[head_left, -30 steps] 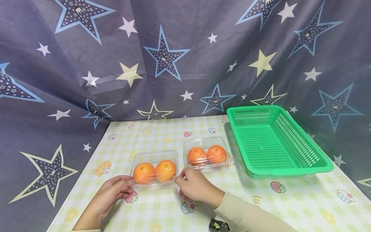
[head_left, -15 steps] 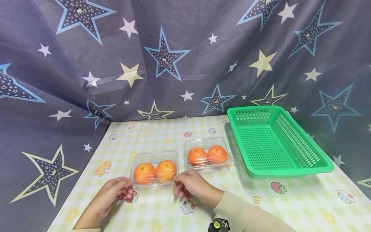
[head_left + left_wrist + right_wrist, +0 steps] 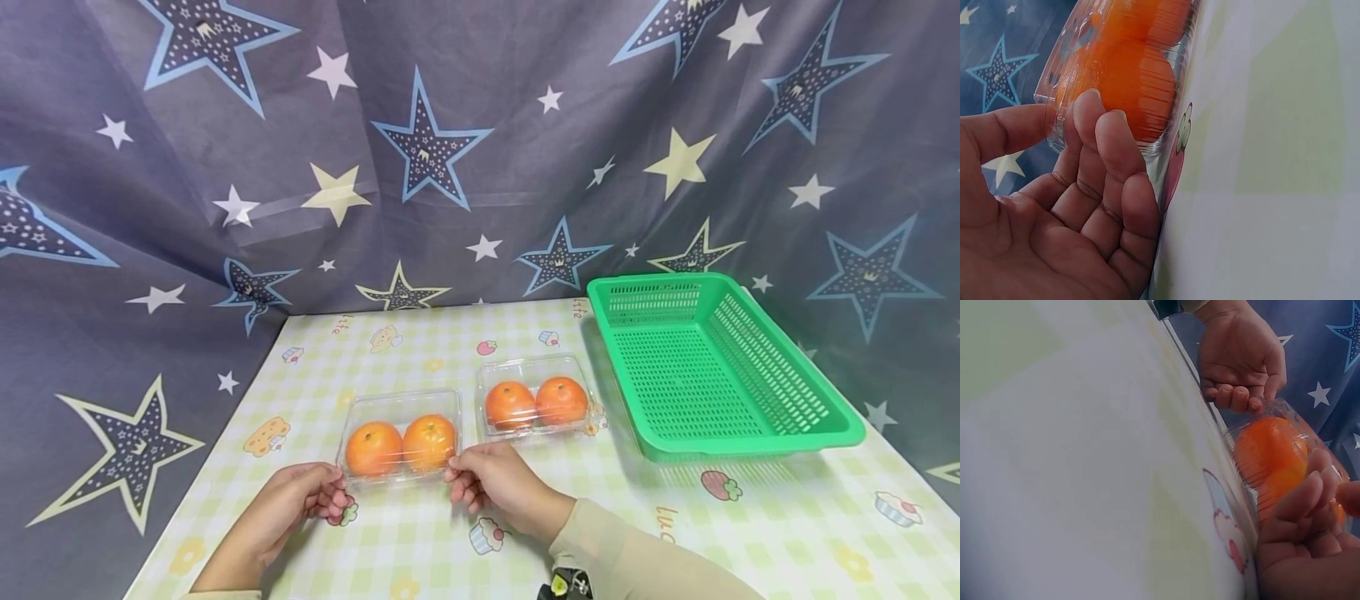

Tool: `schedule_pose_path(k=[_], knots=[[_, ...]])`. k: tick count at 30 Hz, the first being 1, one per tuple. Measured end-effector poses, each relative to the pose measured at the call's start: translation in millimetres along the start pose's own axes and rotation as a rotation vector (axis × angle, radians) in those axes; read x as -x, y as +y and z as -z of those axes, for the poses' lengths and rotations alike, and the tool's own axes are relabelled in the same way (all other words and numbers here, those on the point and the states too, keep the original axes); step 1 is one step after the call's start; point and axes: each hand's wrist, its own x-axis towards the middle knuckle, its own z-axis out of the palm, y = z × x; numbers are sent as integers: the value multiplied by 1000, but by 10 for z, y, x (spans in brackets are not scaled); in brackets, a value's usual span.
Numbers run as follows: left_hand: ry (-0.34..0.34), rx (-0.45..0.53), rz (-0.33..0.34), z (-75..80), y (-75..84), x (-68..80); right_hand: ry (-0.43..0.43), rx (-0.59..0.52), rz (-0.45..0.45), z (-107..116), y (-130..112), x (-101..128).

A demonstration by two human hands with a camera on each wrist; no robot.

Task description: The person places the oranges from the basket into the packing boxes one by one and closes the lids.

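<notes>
Basically both hands gripped the near box [image 3: 400,433] by its short ends, left hand [image 3: 300,500], right hand [image 3: 491,487], long axis between them.

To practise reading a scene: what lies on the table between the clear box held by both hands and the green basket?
In the head view, a second clear box with two oranges lies between the held clear box and the green basket, on the checked tablecloth.

- A grey-blue curtain [image 3: 480,150] printed with stars hung behind and to the sides.
- A table [image 3: 787,517] wore a pale green checked cloth with cartoon sweets.
</notes>
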Motion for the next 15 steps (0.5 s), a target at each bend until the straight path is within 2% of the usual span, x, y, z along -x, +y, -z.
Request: schedule_pose_path(k=[15], knots=[[-6,10,-1,-5,-5,1,0,-30,0,12,20,-3]])
